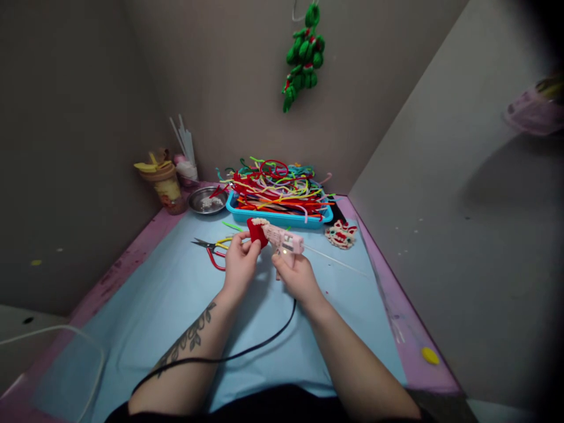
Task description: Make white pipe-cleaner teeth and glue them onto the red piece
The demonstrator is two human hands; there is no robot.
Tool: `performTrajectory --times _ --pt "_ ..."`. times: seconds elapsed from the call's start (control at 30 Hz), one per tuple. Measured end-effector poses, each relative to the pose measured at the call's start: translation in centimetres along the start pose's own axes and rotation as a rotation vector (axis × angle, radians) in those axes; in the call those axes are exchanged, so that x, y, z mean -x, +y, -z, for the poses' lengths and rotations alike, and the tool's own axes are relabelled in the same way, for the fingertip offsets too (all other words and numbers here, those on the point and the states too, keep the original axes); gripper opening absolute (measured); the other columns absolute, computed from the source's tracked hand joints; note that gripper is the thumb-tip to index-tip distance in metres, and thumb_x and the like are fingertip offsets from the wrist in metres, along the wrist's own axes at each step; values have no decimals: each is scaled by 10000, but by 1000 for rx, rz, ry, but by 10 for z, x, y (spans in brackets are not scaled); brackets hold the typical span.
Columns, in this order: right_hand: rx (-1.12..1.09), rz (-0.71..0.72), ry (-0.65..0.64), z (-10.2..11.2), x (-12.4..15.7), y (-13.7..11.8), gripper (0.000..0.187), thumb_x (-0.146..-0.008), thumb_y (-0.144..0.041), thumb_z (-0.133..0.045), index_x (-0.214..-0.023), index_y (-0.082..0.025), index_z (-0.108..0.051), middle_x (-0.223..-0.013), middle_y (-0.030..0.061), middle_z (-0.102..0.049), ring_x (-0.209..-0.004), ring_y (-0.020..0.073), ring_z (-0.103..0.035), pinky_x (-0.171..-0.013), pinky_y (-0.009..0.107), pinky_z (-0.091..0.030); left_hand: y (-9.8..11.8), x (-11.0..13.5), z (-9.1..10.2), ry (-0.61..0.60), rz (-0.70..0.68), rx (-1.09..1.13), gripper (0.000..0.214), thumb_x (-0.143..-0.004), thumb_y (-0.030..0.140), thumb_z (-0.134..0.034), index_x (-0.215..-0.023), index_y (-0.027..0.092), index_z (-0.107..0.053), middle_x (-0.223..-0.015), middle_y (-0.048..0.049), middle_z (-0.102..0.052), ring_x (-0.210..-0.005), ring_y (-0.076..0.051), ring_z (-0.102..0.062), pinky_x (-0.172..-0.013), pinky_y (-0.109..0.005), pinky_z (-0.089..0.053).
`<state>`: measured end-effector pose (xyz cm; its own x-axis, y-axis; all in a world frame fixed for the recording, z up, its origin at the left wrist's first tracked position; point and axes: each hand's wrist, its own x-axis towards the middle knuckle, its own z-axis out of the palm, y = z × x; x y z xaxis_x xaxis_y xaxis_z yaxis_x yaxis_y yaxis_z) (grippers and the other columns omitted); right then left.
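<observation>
My left hand (pixel 241 258) pinches a small red fuzzy piece (pixel 257 234) with cream trim along its top edge. In my right hand (pixel 299 276) is a pink glue gun (pixel 284 239), its nozzle end pointing left and at or very close to the cream trim; whether it touches I cannot tell. A long clear glue stick (pixel 335 260) sticks out of the gun's back, and a black cord (pixel 247 354) runs from its handle across my left forearm. Scissors (pixel 214 247) with red and yellow handles lie open just left of my left hand.
Behind my hands stands a blue tray (pixel 282 220) heaped with colourful pipe cleaners (pixel 273 188). A metal dish (pixel 208 201) with small white bits and a cup (pixel 167 191) are at the back left. A cream-and-red fuzzy face ornament (pixel 341 234) lies at right, a yellow disc (pixel 430 356) nearer me.
</observation>
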<state>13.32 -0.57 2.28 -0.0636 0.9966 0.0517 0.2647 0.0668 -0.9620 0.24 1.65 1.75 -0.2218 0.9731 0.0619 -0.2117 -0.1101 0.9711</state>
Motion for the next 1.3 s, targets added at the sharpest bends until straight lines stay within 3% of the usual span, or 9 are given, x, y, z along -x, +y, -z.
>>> performTrajectory --times 0.33,0.87,1.3 --pt "20 36 -8 0 0 0 267 -822 -403 -517 -852 -166 -635 -499 -25 -521 -453 121 -512 -435 204 -410 -1 0 1 -11 13 4 274 -741 300 -646 -938 187 -492 -640 24 -659 -565 -109 -600 -560 -199 -418" --pt "6 -29 8 -2 1 -2 283 -783 -433 -543 -650 -183 -562 -486 -13 -518 -457 126 -513 -449 222 -407 1 0 0 13 16 12 290 -738 298 -649 -948 179 -489 -647 16 -666 -571 -119 -610 -575 -216 -431" --pt "-14 -15 -18 -1 2 -4 299 -780 -434 -555 -604 -194 -529 -470 -20 -508 -461 133 -520 -478 237 -443 0 -1 1 7 10 13 289 -738 306 -650 -946 183 -492 -635 23 -652 -568 -114 -599 -563 -206 -419"
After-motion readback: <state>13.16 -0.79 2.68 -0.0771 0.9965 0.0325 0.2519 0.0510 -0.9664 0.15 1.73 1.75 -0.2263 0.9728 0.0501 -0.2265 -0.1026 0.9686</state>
